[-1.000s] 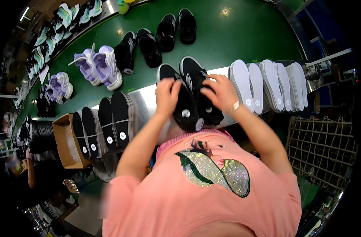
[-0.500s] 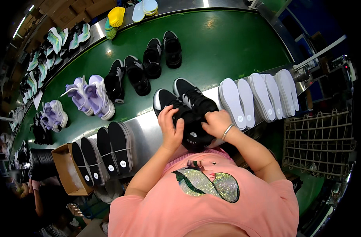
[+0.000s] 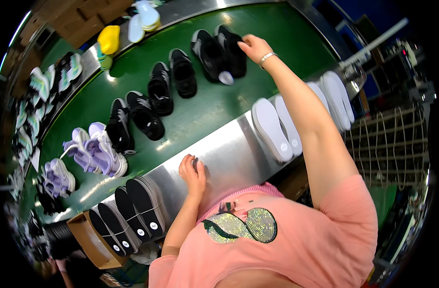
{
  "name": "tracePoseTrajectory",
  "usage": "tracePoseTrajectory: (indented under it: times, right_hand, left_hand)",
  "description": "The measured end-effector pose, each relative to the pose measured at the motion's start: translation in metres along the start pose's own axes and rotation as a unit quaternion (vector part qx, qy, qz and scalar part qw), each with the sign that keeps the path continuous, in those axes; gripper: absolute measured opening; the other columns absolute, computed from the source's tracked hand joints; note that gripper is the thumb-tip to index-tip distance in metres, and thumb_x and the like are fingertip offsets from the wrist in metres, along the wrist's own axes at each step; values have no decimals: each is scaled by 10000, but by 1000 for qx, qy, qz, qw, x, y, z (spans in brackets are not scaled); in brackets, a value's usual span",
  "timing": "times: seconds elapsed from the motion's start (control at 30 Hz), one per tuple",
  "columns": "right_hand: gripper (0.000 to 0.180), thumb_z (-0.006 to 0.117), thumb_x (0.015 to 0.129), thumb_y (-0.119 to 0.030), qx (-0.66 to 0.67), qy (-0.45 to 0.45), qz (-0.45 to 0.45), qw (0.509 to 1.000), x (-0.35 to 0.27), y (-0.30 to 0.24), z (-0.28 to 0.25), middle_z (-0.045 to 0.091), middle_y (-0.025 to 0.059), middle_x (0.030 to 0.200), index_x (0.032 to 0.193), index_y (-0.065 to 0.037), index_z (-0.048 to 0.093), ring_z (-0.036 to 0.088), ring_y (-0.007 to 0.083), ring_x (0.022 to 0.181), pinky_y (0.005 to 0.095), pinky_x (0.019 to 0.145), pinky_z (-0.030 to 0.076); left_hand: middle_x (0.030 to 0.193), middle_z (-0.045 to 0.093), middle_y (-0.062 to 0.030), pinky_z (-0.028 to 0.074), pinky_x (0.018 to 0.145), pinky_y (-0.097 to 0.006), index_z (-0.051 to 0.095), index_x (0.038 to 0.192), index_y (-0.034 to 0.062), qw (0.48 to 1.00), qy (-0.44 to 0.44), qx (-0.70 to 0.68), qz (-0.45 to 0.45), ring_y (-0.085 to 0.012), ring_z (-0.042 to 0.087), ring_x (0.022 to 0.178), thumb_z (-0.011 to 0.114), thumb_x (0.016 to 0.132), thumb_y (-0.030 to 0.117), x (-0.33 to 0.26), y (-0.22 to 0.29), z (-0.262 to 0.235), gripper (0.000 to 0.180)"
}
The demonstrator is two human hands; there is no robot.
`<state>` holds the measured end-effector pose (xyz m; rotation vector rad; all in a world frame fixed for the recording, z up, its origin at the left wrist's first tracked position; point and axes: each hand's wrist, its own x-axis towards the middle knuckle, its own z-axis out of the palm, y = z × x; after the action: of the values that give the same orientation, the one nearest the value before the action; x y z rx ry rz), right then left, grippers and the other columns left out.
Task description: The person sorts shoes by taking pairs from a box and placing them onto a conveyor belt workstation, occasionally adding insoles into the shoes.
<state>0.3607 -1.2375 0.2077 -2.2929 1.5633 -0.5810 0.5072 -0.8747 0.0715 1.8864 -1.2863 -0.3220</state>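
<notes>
A pair of black sneakers with grey trim stands toward the far side of the green surface, and a pale oval shows at the heel of the left shoe. My right hand reaches out to the pair, its fingers bent in a pinch at the edge of the right-hand sneaker. Some blur hides the exact grip. Over the bare metal ledge close to my body, my left hand holds nothing, its fingers loosely bent and apart.
More black sneakers and lilac sneakers line the green conveyor belt. Bundled black insoles lie left on the ledge beside a cardboard box. White insoles lie right, partly behind my right forearm. A wire rack stands farther right.
The pair of black sneakers has gone from the ledge before me to the far part of the green surface, with my right hand. My left hand has let go and moved slightly left. The view has shifted.
</notes>
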Motion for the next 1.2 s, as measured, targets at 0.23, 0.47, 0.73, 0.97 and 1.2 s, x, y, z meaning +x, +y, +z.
tracePoseTrajectory:
  times: [0.23, 0.47, 0.73, 0.97, 1.2]
  right_hand:
    - [244, 548, 755, -182, 59, 61, -14, 996, -154, 52, -28, 569, 122, 916, 944, -28, 549, 539, 247, 853, 309, 738, 426]
    - [114, 514, 738, -94, 84, 196, 263, 941, -397, 130, -46, 562, 132, 793, 830, -38, 549, 533, 288, 752, 338, 664, 430]
    - [217, 524, 746, -118, 169, 125, 718, 663, -681, 174, 39, 550, 168, 972, 948, -41, 540, 535, 301, 871, 340, 743, 435]
    - [313, 518, 773, -153, 238, 38, 821, 517, -800, 240, 82, 526, 177, 1019, 1060, -34, 476, 497, 302, 945, 349, 807, 412]
    - [569, 552, 740, -287, 186, 188, 792, 551, -844, 439, 74, 427, 216, 1146, 1212, -69, 320, 445, 350, 1012, 380, 848, 374]
  left_hand:
    - [1077, 452, -155, 253, 875, -406, 483, 964, 16, 996, -55, 62, 44, -304, 388, 1020, 480, 769, 214, 0, 1, 2, 279]
    - [1074, 448, -216, 296, 856, -435, 465, 1003, -40, 970, -122, 113, 177, -353, 407, 1004, 469, 796, 201, 7, 29, 42, 318]
    - [1174, 376, -216, 293, 902, -399, 379, 1126, -59, 938, -301, 79, 151, -345, 377, 1058, 520, 770, 223, -14, 94, 109, 476]
    - [1006, 400, -245, 300, 807, -459, 361, 1072, -84, 890, -284, 340, 107, -374, 400, 939, 453, 774, 395, -42, 104, 123, 572]
    - [1349, 14, -179, 143, 1002, -384, 83, 1287, -15, 920, -271, 252, -133, -267, 98, 1244, 402, 773, 554, -47, 109, 127, 830]
